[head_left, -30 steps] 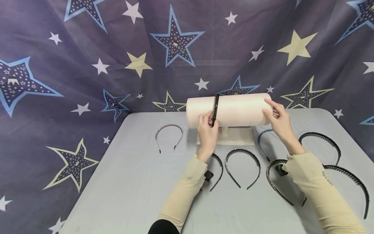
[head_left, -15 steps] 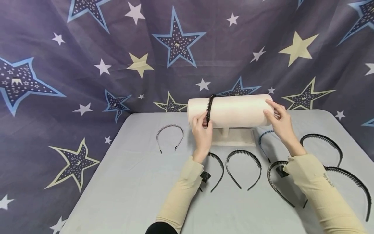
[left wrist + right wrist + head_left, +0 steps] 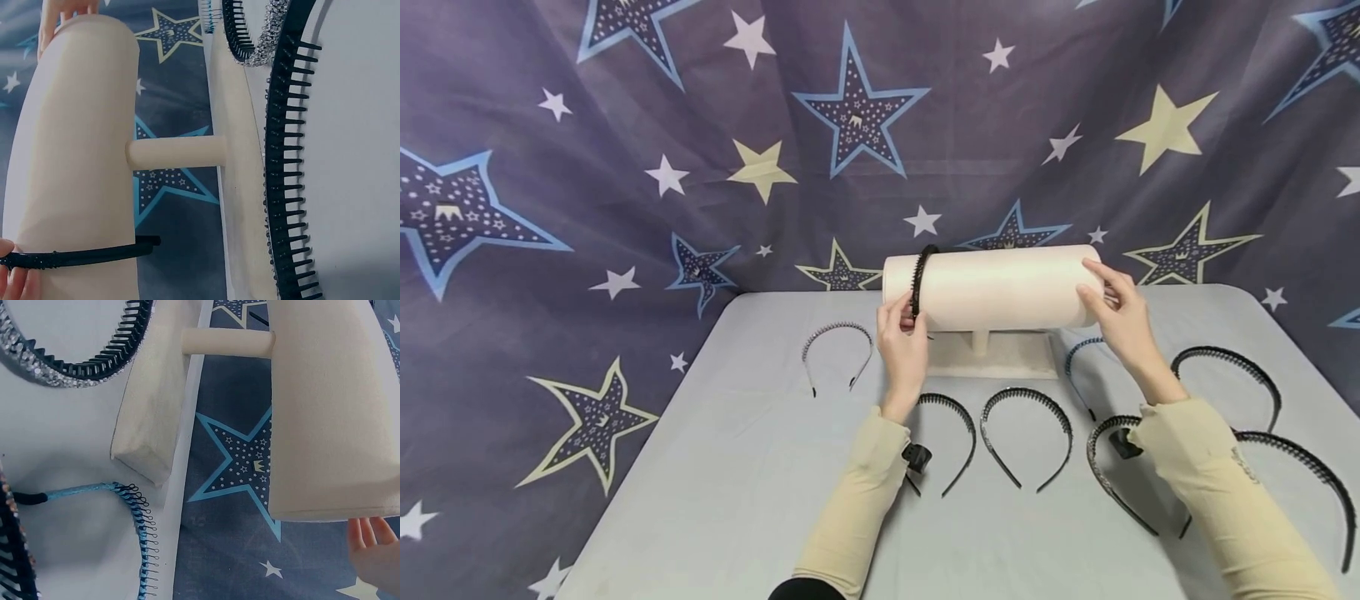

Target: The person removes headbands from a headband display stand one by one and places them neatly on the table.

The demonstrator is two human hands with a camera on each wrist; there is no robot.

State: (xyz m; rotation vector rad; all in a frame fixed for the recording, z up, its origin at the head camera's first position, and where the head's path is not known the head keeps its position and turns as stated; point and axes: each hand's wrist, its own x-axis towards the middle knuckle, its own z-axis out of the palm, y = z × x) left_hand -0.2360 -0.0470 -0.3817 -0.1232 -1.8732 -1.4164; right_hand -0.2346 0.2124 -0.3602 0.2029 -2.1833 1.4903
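A cream cylindrical headband display stand (image 3: 1007, 287) lies level on a short post over its flat base (image 3: 1026, 357). Across the cylinder's left part sits a black toothed headband (image 3: 917, 283). My left hand (image 3: 902, 358) pinches the front of that headband between thumb and fingers. In the left wrist view the headband (image 3: 87, 256) wraps the cylinder, with one tip sticking out past its underside. My right hand (image 3: 1123, 321) holds the cylinder's right end, thumb in front and fingers over the rim. Fingers of the right hand (image 3: 375, 550) touch that end in the right wrist view.
A thin silvery-pink headband (image 3: 837, 325) lies left of the stand on the grey-covered table (image 3: 737, 467). Several black headbands lie in front and to the right, one (image 3: 1030, 392) near the base. A blue headband (image 3: 1070, 367) is partly behind my right arm. A starry cloth (image 3: 880, 200) hangs behind.
My left hand has slid the black headband leftward along the cylinder, from nearer its middle toward its left end. My right hand has stayed at the right end.
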